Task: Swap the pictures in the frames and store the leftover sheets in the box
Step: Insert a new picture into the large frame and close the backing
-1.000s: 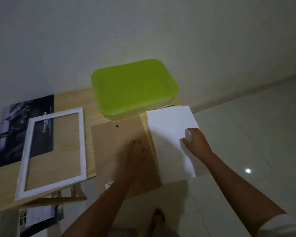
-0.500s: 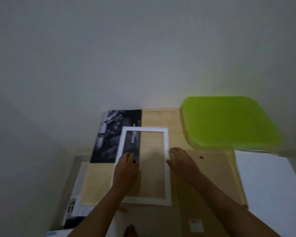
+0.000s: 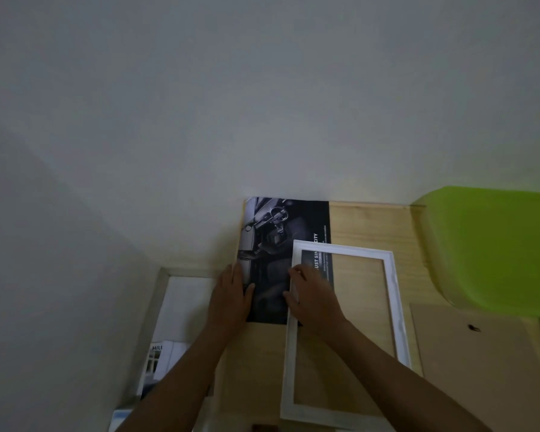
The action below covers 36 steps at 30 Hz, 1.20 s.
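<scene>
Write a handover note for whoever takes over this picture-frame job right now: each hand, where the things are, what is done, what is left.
Left hand: flat on the left edge of the dark printed picture sheet.
Right hand: on the left rail of the white rectangular frame; grip unclear.
The frame is empty and overlaps the picture's right side on the light wooden table. The brown backing board lies to the frame's right; the lime-green-lidded box stands behind the board, closed.
Done: frame emptied, backing out.
Left: fit the picture, refit the backing, put leftover sheets in the box.
</scene>
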Each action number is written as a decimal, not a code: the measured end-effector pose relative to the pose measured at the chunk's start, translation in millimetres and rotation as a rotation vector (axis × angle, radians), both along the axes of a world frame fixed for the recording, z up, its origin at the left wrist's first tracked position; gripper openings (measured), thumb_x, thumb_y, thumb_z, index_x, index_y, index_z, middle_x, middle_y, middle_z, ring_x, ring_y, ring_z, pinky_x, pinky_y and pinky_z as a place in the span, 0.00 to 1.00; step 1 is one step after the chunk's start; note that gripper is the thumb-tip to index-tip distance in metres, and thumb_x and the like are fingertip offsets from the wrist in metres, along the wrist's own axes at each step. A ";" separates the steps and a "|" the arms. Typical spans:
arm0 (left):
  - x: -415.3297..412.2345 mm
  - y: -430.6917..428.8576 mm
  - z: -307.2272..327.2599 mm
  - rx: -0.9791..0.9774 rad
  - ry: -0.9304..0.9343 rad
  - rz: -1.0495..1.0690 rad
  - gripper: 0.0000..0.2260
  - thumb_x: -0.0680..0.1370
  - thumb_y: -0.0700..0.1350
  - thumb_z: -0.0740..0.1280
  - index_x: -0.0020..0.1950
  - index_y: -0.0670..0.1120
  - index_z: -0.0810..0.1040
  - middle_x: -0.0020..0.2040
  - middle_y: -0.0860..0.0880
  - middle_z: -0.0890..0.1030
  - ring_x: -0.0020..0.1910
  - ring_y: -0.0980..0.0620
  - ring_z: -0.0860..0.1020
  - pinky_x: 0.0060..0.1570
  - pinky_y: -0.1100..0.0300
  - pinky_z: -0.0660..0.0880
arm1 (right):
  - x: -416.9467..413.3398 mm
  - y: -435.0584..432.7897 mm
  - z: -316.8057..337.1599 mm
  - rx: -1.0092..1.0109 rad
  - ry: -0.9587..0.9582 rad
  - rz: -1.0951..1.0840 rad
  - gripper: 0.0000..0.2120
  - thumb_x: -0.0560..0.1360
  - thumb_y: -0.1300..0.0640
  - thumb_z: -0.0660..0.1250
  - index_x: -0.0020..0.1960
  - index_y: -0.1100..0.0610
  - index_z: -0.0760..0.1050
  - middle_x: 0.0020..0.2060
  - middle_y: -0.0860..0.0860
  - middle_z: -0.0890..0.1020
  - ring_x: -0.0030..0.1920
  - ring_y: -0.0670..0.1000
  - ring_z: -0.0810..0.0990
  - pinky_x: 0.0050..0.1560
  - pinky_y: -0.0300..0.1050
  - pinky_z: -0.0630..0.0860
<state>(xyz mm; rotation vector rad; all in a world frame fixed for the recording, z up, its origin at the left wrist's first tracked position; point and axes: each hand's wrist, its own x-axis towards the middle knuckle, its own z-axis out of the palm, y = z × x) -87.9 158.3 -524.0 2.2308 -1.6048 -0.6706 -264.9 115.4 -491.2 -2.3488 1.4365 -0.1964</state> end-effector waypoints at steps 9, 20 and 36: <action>3.5 -14.8 -11.4 -0.065 0.210 0.073 0.26 0.80 0.49 0.59 0.74 0.41 0.57 0.71 0.41 0.64 0.68 0.44 0.66 0.66 0.50 0.67 | 13.4 -1.9 -9.8 0.025 -0.004 -0.101 0.22 0.74 0.54 0.64 0.66 0.58 0.68 0.60 0.54 0.73 0.58 0.53 0.73 0.56 0.47 0.74; 4.1 -5.8 -19.3 -0.172 0.452 0.180 0.23 0.79 0.45 0.61 0.73 0.43 0.60 0.66 0.43 0.70 0.64 0.47 0.69 0.62 0.58 0.67 | -2.1 -7.6 -11.8 -0.017 -0.006 -0.150 0.22 0.73 0.58 0.65 0.66 0.61 0.69 0.62 0.57 0.74 0.60 0.57 0.72 0.57 0.49 0.71; 11.5 27.8 0.3 -0.305 0.542 0.479 0.15 0.75 0.34 0.66 0.62 0.37 0.75 0.53 0.41 0.80 0.48 0.52 0.76 0.45 0.76 0.72 | 3.8 -6.1 -13.1 -0.007 0.026 -0.088 0.21 0.74 0.60 0.64 0.66 0.62 0.69 0.62 0.59 0.73 0.60 0.60 0.71 0.56 0.53 0.71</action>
